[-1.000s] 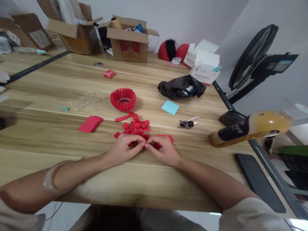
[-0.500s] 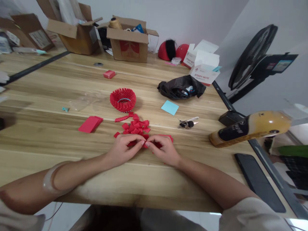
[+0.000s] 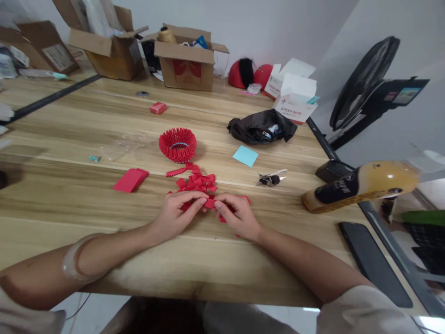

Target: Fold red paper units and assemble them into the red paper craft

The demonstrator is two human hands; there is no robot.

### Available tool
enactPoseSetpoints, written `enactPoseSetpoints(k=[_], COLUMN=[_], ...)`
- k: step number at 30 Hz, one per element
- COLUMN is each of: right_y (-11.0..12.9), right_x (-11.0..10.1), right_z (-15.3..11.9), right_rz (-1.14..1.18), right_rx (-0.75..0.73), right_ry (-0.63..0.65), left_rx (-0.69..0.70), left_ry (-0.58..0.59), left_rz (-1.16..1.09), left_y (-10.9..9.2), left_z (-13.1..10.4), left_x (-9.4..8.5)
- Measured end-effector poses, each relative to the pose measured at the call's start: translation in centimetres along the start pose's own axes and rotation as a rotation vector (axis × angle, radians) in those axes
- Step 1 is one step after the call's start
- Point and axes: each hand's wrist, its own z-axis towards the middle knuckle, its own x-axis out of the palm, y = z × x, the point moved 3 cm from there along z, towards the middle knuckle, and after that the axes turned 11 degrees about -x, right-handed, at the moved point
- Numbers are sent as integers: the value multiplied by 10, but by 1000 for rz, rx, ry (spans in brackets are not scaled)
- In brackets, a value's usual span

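A small strip of red paper (image 3: 210, 203) is stretched between my two hands above the table. My left hand (image 3: 181, 211) pinches its left end between thumb and fingers. At the other end, my right hand (image 3: 237, 213) pinches it the same way. Just beyond my fingers lies a heap of folded red paper pieces (image 3: 196, 183). More red paper (image 3: 245, 199) shows partly from behind my right hand. A round red bowl (image 3: 177, 145) built of folded paper pieces, with a light blue band inside, stands behind the heap.
To the left lies a stack of red paper (image 3: 131, 180). On the right are a blue sticky note (image 3: 245, 156), keys (image 3: 271, 179), a black bag (image 3: 262, 126), a yellow bottle (image 3: 361, 185) and a phone (image 3: 375, 262). Cardboard boxes (image 3: 187, 69) line the back; a fan (image 3: 365, 83) stands at right.
My hands have moved slightly apart from fingertips touching, and the red paper strip now shows between them. The things on the table have stayed put.
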Motion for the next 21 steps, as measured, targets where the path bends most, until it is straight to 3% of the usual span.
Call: enactPoseSetpoints(k=[21], right_y=[-2], right_x=[1], right_z=[2], right_rz=[59], right_rx=[24], right_ry=[-30], left_rx=[96], left_ry=[10], left_rz=[59], left_y=[0], left_z=[3], left_x=[-1])
